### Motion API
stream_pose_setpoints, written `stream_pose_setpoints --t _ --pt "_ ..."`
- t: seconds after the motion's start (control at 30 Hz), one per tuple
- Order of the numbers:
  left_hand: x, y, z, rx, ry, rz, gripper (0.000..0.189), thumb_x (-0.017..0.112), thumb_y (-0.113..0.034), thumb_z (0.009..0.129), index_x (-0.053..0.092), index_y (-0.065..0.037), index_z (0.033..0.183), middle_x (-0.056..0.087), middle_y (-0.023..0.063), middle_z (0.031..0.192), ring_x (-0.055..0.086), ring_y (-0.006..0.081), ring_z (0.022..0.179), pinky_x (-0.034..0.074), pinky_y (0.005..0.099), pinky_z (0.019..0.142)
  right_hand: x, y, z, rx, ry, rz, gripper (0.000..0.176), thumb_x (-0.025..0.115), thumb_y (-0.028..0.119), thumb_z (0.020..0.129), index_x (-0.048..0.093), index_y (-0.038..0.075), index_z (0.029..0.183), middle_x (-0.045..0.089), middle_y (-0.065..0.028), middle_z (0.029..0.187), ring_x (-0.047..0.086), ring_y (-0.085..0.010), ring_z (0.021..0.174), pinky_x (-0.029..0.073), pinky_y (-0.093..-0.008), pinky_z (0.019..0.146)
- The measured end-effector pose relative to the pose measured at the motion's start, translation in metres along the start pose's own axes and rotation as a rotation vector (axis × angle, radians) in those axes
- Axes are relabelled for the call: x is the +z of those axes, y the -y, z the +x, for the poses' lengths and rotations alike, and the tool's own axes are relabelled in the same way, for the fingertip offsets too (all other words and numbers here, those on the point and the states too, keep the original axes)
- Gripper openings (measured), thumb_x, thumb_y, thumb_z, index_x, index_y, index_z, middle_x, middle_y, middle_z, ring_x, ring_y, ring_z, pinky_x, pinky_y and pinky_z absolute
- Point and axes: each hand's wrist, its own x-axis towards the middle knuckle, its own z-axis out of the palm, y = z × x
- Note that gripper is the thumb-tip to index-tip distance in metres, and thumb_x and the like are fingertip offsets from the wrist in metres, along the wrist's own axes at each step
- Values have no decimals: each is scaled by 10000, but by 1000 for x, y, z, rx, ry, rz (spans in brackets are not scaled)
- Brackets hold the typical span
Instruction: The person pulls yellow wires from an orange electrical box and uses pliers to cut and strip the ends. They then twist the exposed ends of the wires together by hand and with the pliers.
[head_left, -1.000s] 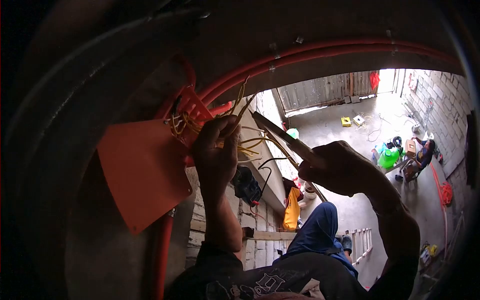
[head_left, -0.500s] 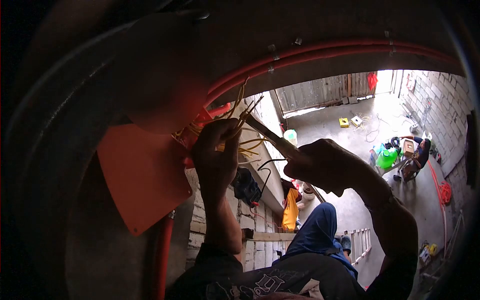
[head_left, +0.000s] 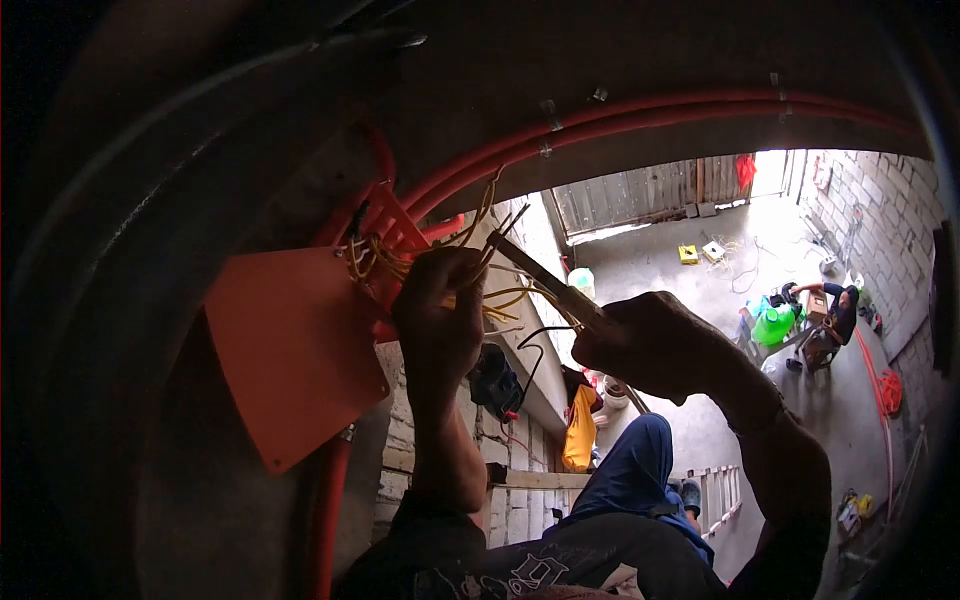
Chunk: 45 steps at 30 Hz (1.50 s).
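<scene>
In the head view my left hand (head_left: 438, 312) is closed in a pinch around yellow electrical wires (head_left: 512, 296), whose loose ends stick out above the fingers. My right hand (head_left: 650, 335) grips a long slim tool (head_left: 540, 277) with a dark flat front part and a paler handle. Its tip reaches up to the wires just past my left fingertips. More wires come out of an orange-red electrical box (head_left: 398, 226) behind my left hand. An orange square plate (head_left: 290, 350) with corner holes hangs to the left of it.
Red conduits (head_left: 660, 108) run along the dark ceiling. Far below, another person (head_left: 835, 318) is beside a green container (head_left: 775, 324). A wooden bar (head_left: 540, 480) and a ladder (head_left: 720, 495) are near my legs. A dark bag-like object (head_left: 495, 382) is by the brick wall.
A dark blurred shape over the upper left has gone, leaving the electrical box in view. The view has shifted slightly. Both hands keep their hold, and the tool tip stays by the wires.
</scene>
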Motion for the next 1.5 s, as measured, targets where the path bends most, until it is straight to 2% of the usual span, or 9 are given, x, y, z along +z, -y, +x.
stream_pose_setpoints --t 0.3,0.37,0.5,0.7,0.77,1.0,1.07,1.17,1.5 --pt "6 5 1 86 -70 -28 121 641 2 814 612 -8 932 622 96 857 642 181 787 498 282 719 0 5 13 -130 -29 -132 131 660 110 755 603 120 872 594 -54 697 638 -197 586 530 -289 513" --pt "6 6 1 91 -72 -6 113 636 -2 819 613 -8 929 621 99 853 639 188 782 496 286 715 2 8 20 141 90 98 121 661 106 769 605 111 876 608 -52 708 645 -196 598 539 -287 531" --pt "1 7 -2 61 -4 42 161 635 -78 867 600 3 1001 634 89 946 605 141 874 478 286 796 14 5 22 -32 11 -59 104 658 126 785 607 108 874 618 -52 715 644 -195 596 543 -297 548" --pt "4 -2 0 95 -52 35 92 611 -46 849 615 -9 933 618 103 836 628 204 775 482 298 698 16 7 22 177 15 159 122 673 114 766 605 106 868 595 -39 683 651 -194 625 552 -297 562" --pt "4 -2 0 94 -50 37 91 610 -48 851 615 -9 933 619 103 836 629 203 772 482 299 697 10 10 25 235 56 193 284 556 296 923 649 40 842 638 -133 702 645 -208 583 560 -339 605" --pt "6 1 1 142 -71 47 92 613 -55 848 624 -15 929 626 106 851 624 199 758 481 302 704 16 5 22 336 0 361 385 548 373 920 647 16 817 631 -157 639 643 -204 564 547 -326 583" --pt "6 0 0 135 -64 45 96 615 -57 845 626 -16 931 627 103 851 623 202 766 482 305 704 17 3 23 307 87 216 151 677 190 819 612 83 905 604 -53 665 637 -194 554 540 -301 531" --pt "6 2 -2 141 -58 94 106 619 -61 841 634 -23 938 631 98 857 619 211 794 484 313 712 -2 15 29 528 179 322 184 674 223 822 617 78 921 598 -68 657 631 -213 548 532 -325 526" --pt "4 -2 1 197 -141 211 123 623 -82 853 657 -37 963 653 95 898 612 218 844 476 318 749 22 -2 28 373 -113 124 285 722 137 724 591 1 937 571 -149 873 615 -307 766 529 -379 648"
